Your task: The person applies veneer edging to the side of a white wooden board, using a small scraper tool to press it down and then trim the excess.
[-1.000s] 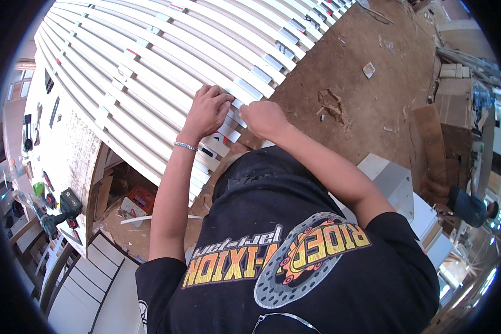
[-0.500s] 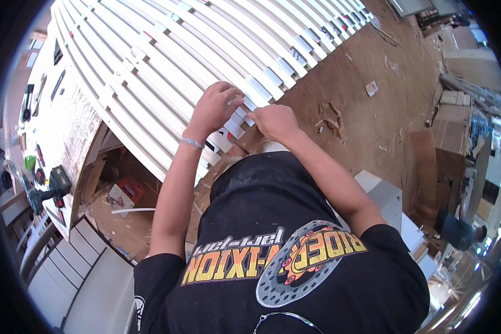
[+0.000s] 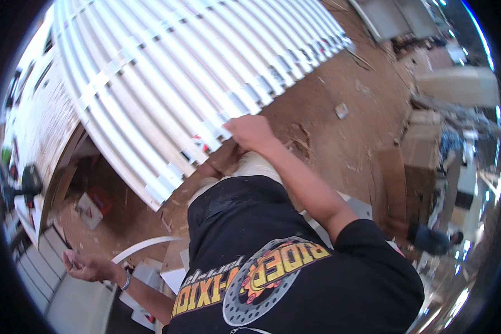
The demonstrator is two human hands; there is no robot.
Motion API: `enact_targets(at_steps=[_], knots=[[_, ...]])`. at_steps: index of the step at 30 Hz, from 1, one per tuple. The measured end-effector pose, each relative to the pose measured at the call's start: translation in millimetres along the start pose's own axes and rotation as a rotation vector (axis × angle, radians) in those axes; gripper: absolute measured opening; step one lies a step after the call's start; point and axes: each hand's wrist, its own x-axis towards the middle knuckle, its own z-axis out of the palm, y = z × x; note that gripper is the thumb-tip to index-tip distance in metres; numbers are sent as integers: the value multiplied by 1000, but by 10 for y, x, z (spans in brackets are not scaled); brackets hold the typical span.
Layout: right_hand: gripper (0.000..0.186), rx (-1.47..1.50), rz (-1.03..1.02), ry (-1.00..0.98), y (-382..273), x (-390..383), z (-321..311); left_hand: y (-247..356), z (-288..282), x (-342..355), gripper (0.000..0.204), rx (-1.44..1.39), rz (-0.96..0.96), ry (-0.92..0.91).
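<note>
The slats [image 3: 150, 72] lie side by side on the bench [image 3: 44, 119], their ends forming a stepped edge along the side nearest the person. The right hand [image 3: 253, 132] is at that edge, toward its near corner, fingers curled against a slat end; whether they pinch anything is hidden. The left hand [image 3: 92, 268] is well apart, low beyond the bench's near corner, its fingers bent inward; blur leaves it unclear whether something small sits between them.

With only one hand at the row, a sideways push could knock a slat out of line, and its neighbours with it. The small end pieces [image 3: 247, 94] could slip off onto the floor [image 3: 317, 111] if they are loose. The left forearm passes near a curved strip [image 3: 145, 242], which a careless swing might catch. The drill [image 3: 32, 179], near the bench's left edge, could fall if bumped.
</note>
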Motion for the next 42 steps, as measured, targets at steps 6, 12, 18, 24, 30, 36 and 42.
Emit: enact_targets(at_steps=[6, 12, 18, 24, 30, 36, 42], knots=[[39, 212, -19, -36, -543, 79, -554, 352, -825, 327, 30, 36, 525, 350], [43, 545, -445, -344, -1288, -33, -741, -278, -724, 58, 45, -113, 127, -192], [52, 855, -424, -496, -1340, -44, -752, 711, 312, -1532, 72, -541, -544, -1297], [29, 1167, -288, -514, -1119, 106, -859, 1387, 356, -1590, 29, -792, -753, -1476], [34, 1402, -199, -544, -947, 115, -839, 1652, 334, -1480, 38, -766, -603, -1579], [35, 1352, -171, -801, -635, 107, -770, 1879, 243, -1561, 37, -714, -535, -1677], [29, 1895, -60, -1307, -349, -130, -280, 2036, 27, -1760, 27, -606, -356, -1794]])
